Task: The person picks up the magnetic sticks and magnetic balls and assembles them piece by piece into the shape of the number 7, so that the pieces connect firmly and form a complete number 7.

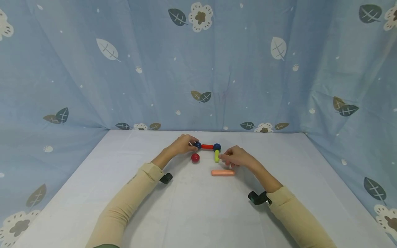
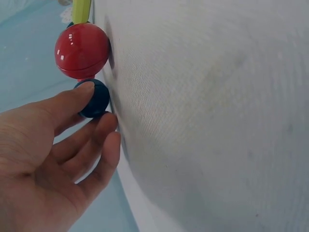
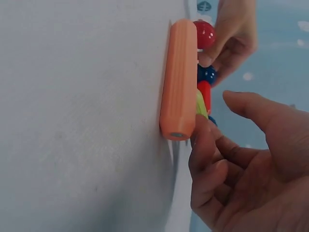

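Observation:
My left hand (image 1: 183, 144) pinches a dark blue ball (image 2: 98, 99) between thumb and fingers at the left end of a joined row. From that ball a red rod (image 1: 207, 146) runs right to a second blue ball (image 1: 217, 147). A yellow-green rod (image 1: 216, 156) extends from the second ball toward the near side. Beside its near end is my right hand (image 1: 237, 156), thumb apart from the loosely bent fingers (image 3: 203, 145) and nothing gripped; fingertips overlap the green rod in the right wrist view. A glossy red ball (image 1: 195, 158) lies separately, nearer than the held ball.
An orange rod (image 1: 223, 173) with a metal-tipped end lies crosswise on the white tabletop (image 1: 201, 213), nearer than the green rod. Blue patterned cloth (image 1: 235, 75) hangs behind the table and at both sides. Each wrist carries a small black camera (image 1: 258, 198).

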`<state>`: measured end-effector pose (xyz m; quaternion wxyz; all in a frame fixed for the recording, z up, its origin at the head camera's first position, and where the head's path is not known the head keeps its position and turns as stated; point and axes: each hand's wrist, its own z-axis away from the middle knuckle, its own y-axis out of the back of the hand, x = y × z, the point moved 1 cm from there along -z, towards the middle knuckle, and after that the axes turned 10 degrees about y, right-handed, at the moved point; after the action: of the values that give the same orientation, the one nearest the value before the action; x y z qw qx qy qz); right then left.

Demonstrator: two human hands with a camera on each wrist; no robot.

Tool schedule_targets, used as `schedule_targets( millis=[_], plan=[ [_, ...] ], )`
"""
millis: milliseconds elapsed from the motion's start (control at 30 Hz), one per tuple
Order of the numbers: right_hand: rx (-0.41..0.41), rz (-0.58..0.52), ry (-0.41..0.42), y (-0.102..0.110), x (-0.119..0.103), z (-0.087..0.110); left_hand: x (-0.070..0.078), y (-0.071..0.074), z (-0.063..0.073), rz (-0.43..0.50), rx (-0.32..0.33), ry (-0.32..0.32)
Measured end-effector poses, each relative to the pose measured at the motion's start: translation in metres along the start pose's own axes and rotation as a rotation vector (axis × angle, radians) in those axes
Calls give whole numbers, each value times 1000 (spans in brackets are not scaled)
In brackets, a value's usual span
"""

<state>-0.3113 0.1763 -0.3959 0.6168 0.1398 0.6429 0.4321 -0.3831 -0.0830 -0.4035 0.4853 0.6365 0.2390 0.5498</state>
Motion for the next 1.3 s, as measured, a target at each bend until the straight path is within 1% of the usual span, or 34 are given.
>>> schedule_targets(
  millis=[167,300,433,600,800,867,967,1067,1167,1300],
  plan=[
    [23,62,49,2,-2,8,-2,1,1,22,-10,-11],
    [35,74,99,2,-3,14,-5,4,5,29,-12,-30],
    [39,87,163,1,-3,20,-9,8,13,19,0,-63],
    [28,111,239,0,-1,28,-13,14,25,7,10,-72],
    [15,135,281,-3,0,39,-13,20,37,-10,11,-100],
    [3,133,291,-4,0,42,-13,21,41,-6,-1,-108],
    [-14,127,315,-7,0,46,-12,22,46,6,-37,-133],
    [-16,139,354,-8,1,47,-8,21,50,7,-70,-177],
    [-20,147,382,-9,2,47,-4,19,52,-3,-88,-205],
    [-26,158,383,-12,4,46,1,14,51,-8,-102,-219]
  ],
)
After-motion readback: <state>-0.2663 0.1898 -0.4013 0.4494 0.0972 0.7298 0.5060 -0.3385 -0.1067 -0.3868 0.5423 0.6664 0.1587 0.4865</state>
